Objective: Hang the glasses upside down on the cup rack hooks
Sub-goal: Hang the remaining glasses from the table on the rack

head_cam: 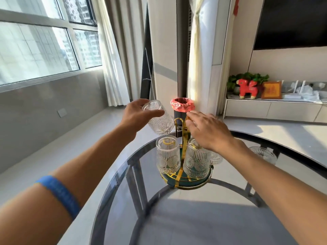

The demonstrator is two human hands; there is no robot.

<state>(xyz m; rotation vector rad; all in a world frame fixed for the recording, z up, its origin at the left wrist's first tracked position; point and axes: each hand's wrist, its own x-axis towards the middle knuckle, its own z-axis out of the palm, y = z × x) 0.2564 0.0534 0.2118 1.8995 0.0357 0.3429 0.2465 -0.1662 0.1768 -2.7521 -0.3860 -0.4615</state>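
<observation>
A gold cup rack (184,179) with a green round base stands on the glass table (203,214). Two ribbed clear glasses hang upside down on it, one on the left (168,155) and one on the right (196,160); a third (216,158) shows partly behind my right wrist. My left hand (137,114) grips another ribbed glass (160,121), tilted mouth-down, just left of the rack's top handle (179,121). My right hand (206,129) rests on the rack's top, fingers pinching a gold hook there.
One more glass (262,153) stands on the table to the right of the rack. A bin with a red liner (182,107) is on the floor behind the table. A low cabinet with ornaments runs along the right wall.
</observation>
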